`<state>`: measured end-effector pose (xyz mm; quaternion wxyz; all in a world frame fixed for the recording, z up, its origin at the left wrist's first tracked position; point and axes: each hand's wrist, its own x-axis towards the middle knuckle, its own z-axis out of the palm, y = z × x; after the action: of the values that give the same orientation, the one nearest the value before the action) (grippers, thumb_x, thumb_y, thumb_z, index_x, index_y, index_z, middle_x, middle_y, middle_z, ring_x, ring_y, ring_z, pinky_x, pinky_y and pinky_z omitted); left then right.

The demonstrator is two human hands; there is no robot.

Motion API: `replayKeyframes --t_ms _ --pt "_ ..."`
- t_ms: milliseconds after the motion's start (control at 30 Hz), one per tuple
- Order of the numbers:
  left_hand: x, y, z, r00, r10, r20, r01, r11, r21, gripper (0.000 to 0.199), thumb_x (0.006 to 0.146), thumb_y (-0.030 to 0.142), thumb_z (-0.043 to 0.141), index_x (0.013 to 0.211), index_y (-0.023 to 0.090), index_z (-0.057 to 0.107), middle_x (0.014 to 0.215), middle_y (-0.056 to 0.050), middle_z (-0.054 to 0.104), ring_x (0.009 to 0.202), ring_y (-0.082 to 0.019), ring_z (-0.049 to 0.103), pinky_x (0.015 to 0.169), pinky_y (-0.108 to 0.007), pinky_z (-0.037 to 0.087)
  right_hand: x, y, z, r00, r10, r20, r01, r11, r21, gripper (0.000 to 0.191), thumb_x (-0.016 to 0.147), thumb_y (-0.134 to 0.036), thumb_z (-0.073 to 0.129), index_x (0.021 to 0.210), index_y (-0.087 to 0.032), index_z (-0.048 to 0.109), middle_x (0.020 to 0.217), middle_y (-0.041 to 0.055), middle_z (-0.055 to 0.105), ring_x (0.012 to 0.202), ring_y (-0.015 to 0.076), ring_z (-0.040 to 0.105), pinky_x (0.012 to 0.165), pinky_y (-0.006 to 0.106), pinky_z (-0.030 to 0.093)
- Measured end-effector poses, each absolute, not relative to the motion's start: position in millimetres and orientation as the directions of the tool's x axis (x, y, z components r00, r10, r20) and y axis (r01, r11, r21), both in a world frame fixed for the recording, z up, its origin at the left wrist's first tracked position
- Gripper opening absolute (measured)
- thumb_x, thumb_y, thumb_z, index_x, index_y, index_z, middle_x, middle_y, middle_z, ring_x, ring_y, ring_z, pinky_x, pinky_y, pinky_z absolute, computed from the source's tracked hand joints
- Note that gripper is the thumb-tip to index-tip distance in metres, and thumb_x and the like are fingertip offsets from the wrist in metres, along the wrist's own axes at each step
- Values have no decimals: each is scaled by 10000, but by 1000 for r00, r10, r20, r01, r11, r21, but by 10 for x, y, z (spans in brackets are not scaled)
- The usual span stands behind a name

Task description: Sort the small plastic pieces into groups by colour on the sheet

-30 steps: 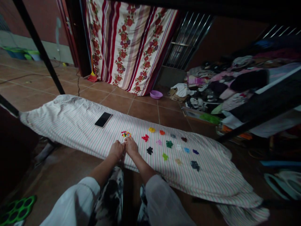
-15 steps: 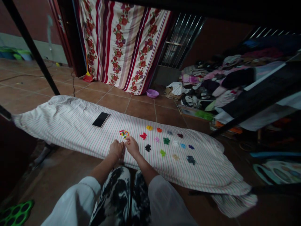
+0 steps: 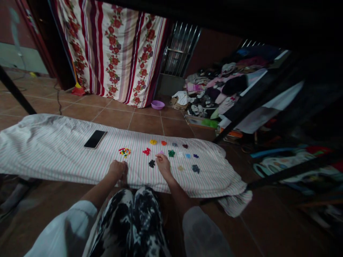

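My left hand (image 3: pixel 117 169) rests on the striped cloth, just below a small pile of mixed-colour pieces (image 3: pixel 124 152). Its fingers are curled in, and whatever they hold is hidden. To the right, my right hand (image 3: pixel 164 165) is over the sorted piles, fingertips pinched beside the pink pieces (image 3: pixel 161 152). Anything in that pinch is too small to make out. Around it lie black pieces (image 3: pixel 152 163), red pieces (image 3: pixel 146 151), dark green pieces (image 3: pixel 171 153) and yellow pieces (image 3: pixel 153 142). The light green pile is hidden behind my right hand.
A phone (image 3: pixel 95 139) lies on the striped cloth (image 3: pixel 61 153) to the left. More small piles, including grey pieces (image 3: pixel 195 168) and beige pieces (image 3: pixel 181 167), spread rightward. Dark metal bars (image 3: pixel 233 125) slant at the sides. Beyond are a purple basin (image 3: pixel 158 105) and heaped clothes (image 3: pixel 214 89).
My right hand has left the mixed pile and moved right to the pink pieces, parting from my left hand. My left hand stays below the mixed pile. The view has turned right.
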<state>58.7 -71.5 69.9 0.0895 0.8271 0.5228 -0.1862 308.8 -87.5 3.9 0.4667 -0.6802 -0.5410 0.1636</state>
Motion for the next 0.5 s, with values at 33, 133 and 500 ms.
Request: replayKeyframes --t_ms 33,133,500 --pt "592 -706 692 381 833 -400 898 -437 -56 339 796 212 566 1120 114 585 1059 -223 684 1058 -291 643 875 -376 455 3245 -909 44 397 876 275 582 -9 -813 223 744 -255 477 869 -209 656 924 45 676 825 166 644 825 316 519" --pt "593 -690 675 381 835 -397 894 -443 -73 339 799 178 561 1129 107 590 1069 -216 689 1061 -282 647 899 -371 455 3694 -995 58 498 831 247 572 -101 -814 242 742 -275 484 893 -207 660 931 55 697 861 189 653 853 355 516" --pt "590 -711 688 373 848 -376 900 -430 -77 357 804 283 576 1128 136 606 1034 -196 695 1053 -287 647 893 -393 479 4639 -1072 -65 659 750 56 491 -373 -787 292 751 -218 516 985 -161 681 1027 118 723 969 216 684 908 341 506"
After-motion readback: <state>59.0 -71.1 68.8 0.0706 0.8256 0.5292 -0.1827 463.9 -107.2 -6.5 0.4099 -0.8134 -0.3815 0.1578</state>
